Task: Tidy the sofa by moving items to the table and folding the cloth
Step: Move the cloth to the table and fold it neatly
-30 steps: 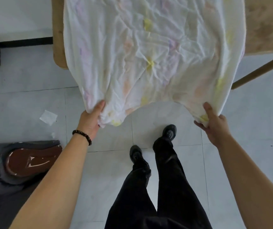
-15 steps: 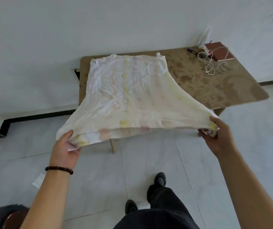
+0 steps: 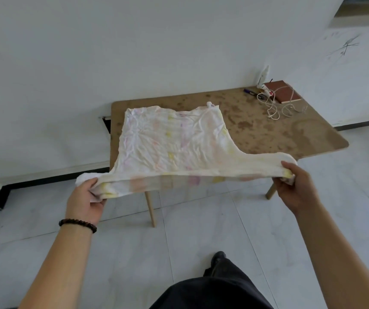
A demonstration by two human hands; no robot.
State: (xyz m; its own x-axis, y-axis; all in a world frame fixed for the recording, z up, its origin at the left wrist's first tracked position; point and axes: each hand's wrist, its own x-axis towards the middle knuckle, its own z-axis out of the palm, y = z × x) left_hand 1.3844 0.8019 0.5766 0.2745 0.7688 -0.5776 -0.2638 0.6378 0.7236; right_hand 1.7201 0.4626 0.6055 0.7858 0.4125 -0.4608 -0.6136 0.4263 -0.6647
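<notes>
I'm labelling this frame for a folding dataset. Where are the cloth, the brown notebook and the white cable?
cloth (image 3: 170, 139), head view, the middle of the part lying on the table.
brown notebook (image 3: 285, 93), head view, its cover.
white cable (image 3: 274, 108), head view, a loop lying on the table.

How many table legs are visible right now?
2. One table leg under the near-left edge, another by the right hand. The cloth and tabletop may hide others.
</notes>
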